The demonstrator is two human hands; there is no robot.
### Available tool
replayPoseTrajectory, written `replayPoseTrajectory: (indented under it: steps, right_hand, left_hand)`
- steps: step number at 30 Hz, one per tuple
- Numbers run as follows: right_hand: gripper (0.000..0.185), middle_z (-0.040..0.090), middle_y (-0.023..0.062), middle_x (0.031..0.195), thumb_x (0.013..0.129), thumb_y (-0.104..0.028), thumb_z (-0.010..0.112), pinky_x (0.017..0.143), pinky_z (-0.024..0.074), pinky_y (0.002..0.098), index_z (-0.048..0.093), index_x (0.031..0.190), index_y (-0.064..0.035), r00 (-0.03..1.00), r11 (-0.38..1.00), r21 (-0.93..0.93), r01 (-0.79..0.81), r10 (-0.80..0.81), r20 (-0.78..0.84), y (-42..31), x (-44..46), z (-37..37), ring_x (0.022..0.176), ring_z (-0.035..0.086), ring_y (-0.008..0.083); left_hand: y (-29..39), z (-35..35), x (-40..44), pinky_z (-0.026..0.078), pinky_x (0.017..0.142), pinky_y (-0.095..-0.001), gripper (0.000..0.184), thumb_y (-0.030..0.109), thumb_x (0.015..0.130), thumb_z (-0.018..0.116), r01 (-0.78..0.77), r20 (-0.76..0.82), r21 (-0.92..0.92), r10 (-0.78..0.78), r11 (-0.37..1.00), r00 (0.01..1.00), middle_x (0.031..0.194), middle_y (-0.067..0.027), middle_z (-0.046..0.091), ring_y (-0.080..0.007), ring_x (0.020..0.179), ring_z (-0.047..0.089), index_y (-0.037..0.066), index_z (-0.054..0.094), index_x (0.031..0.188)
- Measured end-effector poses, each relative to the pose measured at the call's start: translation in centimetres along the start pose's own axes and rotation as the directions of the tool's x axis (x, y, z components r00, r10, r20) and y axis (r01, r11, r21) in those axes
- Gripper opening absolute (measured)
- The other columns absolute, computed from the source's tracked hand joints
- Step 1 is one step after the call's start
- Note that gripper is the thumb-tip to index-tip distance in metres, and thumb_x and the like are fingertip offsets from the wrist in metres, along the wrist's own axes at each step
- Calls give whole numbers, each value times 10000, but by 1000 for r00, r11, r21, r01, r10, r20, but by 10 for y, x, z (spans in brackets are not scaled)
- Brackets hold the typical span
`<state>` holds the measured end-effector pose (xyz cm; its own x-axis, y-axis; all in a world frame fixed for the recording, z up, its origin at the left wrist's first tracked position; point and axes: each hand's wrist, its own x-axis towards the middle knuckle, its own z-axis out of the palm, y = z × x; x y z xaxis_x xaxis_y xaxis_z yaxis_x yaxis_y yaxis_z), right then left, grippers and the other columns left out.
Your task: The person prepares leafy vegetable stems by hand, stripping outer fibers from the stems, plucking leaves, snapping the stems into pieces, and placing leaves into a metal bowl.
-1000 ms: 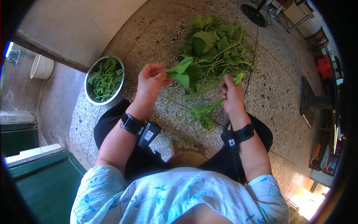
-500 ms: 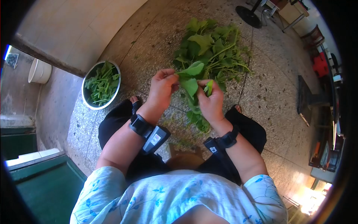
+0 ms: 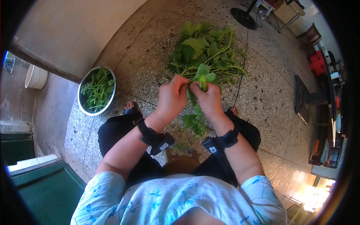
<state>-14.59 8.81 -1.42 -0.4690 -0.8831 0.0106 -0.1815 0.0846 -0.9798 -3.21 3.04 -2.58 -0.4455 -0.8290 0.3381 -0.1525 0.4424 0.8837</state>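
Observation:
My left hand [image 3: 173, 98] pinches the base of a leafy green sprig [image 3: 203, 72]. Close beside it, my right hand [image 3: 208, 98] is closed round a green stem, and its fingertips meet those of my left hand. The stem's pale cut end shows above the right fingers. Leaves [image 3: 195, 123] hang below the two hands. Beyond them lies a large heap of leafy vines [image 3: 206, 48] on the speckled floor. A metal-rimmed bowl [image 3: 113, 92] at the left holds cut greens [image 3: 98, 90].
Small green scraps [image 3: 182, 140] lie on the floor between my feet, in front of a wooden stool [image 3: 182, 165]. A white bucket [image 3: 36, 77] stands at the far left. A black round base [image 3: 243, 18] and a red object [image 3: 317, 63] are at the upper right.
My right hand has moved left with the stem and now meets my left hand. The left hand has shifted right and slightly down with the leaves.

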Motion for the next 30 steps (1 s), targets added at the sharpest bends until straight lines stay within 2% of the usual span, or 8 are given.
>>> replayPoseTrajectory:
  steps: [2,5,12,15,18,23,27,30]
  right_hand:
    - [142,563,9,607,761,-135,606,481,377,227,605,732,4,990,990,16,-138,138,-14,0,0,0,539,465,49]
    - [130,570,10,633,759,-128,605,489,379,228,608,750,2,979,970,129,-205,205,8,-1,-2,0,555,475,54]
    - [87,519,-28,612,774,-112,574,450,331,186,592,764,-27,952,927,218,-305,288,107,5,-2,-6,505,432,38]
    - [94,544,7,630,761,-90,562,493,377,236,578,735,-1,967,967,66,-246,240,90,1,-4,-7,558,470,63]
    - [90,522,-2,606,764,-85,547,491,373,238,556,719,-7,989,991,-27,-132,134,55,0,-6,-5,550,455,60]
    - [81,520,-4,604,765,-89,560,496,372,236,552,736,-14,1000,1000,24,-19,19,-1,5,-5,-5,553,447,52]
    - [91,507,-12,598,764,-89,571,501,367,229,546,720,-13,1000,1000,26,12,-11,-23,-9,-8,-4,551,437,49]
    - [81,513,-14,607,751,-80,567,504,363,222,547,708,-14,987,980,122,-158,155,34,-11,-9,-7,553,434,47]
  left_hand:
    - [7,-2,1,446,522,-311,100,-21,772,516,-46,49,168,39,985,998,667,-152,571,-272,632,601,29,508,859]
    - [8,-3,2,443,514,-368,117,-24,755,507,-125,92,227,106,966,990,680,-187,555,-353,652,571,47,503,848]
    - [12,-1,0,445,518,-395,103,-15,756,496,-76,145,186,49,980,988,656,-174,559,-360,633,570,48,493,837]
    - [12,1,-2,447,519,-390,109,-26,745,494,-79,130,167,57,983,990,676,-180,560,-368,654,563,44,496,828]
    - [13,4,-3,453,524,-346,107,-47,745,504,-75,95,118,64,990,993,689,-167,575,-309,636,598,26,500,823]
    - [13,3,-1,445,562,-267,99,-68,750,529,162,91,-184,-147,970,985,683,-118,585,-139,651,587,-5,507,824]
    - [11,1,-2,445,560,-258,88,-59,758,529,105,103,-56,-99,993,990,685,-104,585,-124,643,581,-2,510,823]
    - [17,-1,-5,438,552,-238,71,-46,771,531,-10,112,60,3,998,994,696,-81,585,-86,645,560,0,511,822]
